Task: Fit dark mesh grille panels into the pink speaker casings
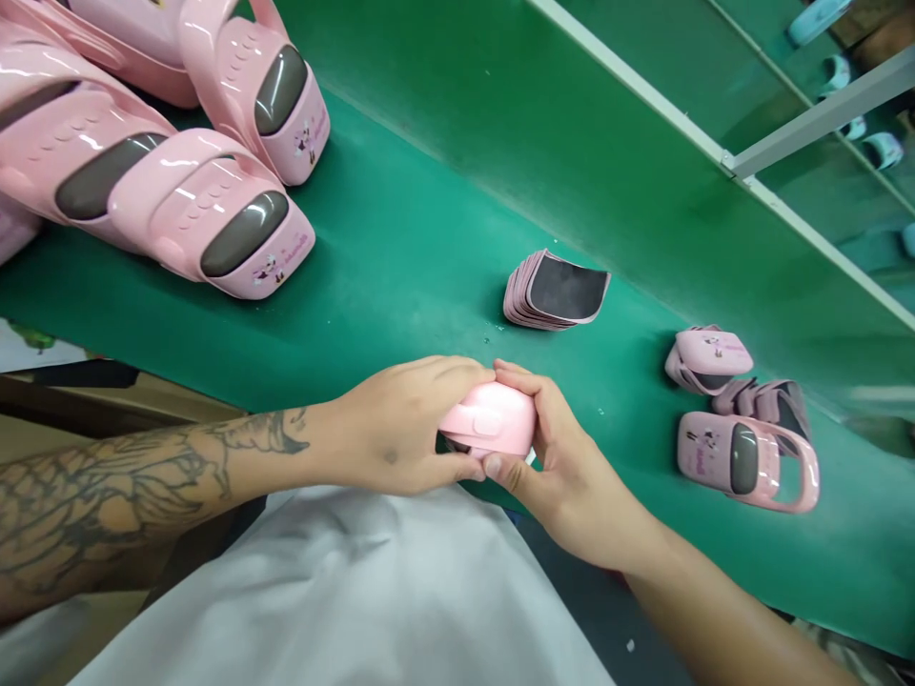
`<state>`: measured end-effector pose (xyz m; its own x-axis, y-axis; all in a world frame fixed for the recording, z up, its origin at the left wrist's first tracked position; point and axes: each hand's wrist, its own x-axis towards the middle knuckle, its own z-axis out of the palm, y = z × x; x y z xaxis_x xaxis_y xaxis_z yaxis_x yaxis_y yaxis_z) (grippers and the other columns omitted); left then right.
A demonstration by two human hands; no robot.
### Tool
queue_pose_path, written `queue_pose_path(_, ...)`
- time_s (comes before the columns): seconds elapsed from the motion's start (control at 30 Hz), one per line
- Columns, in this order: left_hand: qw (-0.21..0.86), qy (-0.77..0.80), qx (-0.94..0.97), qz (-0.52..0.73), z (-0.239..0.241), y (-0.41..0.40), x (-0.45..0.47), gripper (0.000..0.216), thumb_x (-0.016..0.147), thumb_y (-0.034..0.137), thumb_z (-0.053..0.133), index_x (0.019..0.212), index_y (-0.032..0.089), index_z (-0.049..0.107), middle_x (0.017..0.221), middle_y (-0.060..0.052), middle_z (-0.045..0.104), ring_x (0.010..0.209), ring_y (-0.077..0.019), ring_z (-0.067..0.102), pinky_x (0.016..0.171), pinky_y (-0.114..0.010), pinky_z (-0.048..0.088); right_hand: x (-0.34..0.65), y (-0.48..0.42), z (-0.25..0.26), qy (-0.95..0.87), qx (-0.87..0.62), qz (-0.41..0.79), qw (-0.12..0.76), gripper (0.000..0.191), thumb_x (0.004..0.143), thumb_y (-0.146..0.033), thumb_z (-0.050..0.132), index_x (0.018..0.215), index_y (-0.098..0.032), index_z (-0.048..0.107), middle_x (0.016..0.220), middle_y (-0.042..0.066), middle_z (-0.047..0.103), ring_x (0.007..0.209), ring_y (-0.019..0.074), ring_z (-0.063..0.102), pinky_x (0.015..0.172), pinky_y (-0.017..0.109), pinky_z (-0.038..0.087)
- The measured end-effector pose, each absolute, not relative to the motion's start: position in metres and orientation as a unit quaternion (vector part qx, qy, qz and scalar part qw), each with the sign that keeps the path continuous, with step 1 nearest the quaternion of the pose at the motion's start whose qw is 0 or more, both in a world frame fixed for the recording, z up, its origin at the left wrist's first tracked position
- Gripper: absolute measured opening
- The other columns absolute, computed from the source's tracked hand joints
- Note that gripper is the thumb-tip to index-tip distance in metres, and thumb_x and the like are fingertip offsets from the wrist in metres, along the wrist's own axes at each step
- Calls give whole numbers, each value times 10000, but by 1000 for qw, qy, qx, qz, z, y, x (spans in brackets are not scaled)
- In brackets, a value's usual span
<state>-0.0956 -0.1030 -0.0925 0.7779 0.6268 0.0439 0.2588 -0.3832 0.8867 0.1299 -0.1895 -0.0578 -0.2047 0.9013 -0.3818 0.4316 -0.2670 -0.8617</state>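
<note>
Close to the front edge of the green work surface, a glossy pink plastic housing (504, 419) is gripped between both hands. My left hand (400, 424) holds its left side, thumb low and fingers over the top. From the right, my right hand (572, 472) closes round the other side, with its thumb at the lower edge near the left thumb. Much of the housing is covered by the fingers. Beyond the hands stands a stack of curved pink covers with dark grey inner faces (564, 291).
Several pink handled housings with dark windows and cartoon prints (243, 224) crowd the upper left. At right lie another handled housing (707, 457), a few printed pink covers (715, 351) and more curved pieces (786, 405). A pale metal rail (658, 100) runs along the back.
</note>
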Motion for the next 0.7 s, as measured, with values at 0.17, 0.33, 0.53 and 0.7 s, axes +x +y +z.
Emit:
queue_pose_path(0.17, 498, 287, 804, 152, -89, -102, -96, 641, 799, 387, 902, 1359, 238, 629, 1332, -121, 738, 1195, -357, 740, 950, -457, 608, 127, -185, -52, -494, -594, 595, 220, 712, 971, -404, 834, 1564, -339, 444, 1677, 113, 522, 1518, 321, 574, 1256, 594, 530)
queue_pose_path(0.33, 457, 250, 818, 245, -99, -105, -99, 480, 945, 435, 789, 1351, 239, 624, 1288, -148, 764, 1225, -369, 749, 1037, -524, 620, 124, -185, -48, -541, -614, 530, 221, 693, 953, -341, 863, 1540, -367, 495, 1670, 86, 540, 1587, 322, 513, 1331, 610, 450)
queue_pose_path(0.53, 376, 217, 854, 287, -104, -103, -99, 598, 973, 387, 739, 1488, 154, 547, 1273, -225, 770, 1200, -403, 769, 1032, -536, 660, 124, -185, -48, -567, -608, 507, 228, 747, 940, -344, 883, 1574, -350, 487, 1644, 108, 563, 1572, 337, 523, 1324, 588, 472)
queue_pose_path(0.7, 361, 227, 866, 261, -101, -103, -98, 492, 1021, 375, 666, 1426, 110, 580, 1295, -224, 757, 1240, -397, 749, 1073, -525, 659, 117, -189, -52, -606, -596, 470, 239, 752, 972, -381, 845, 1607, -265, 459, 1631, 160, 547, 1582, 353, 499, 1326, 597, 463)
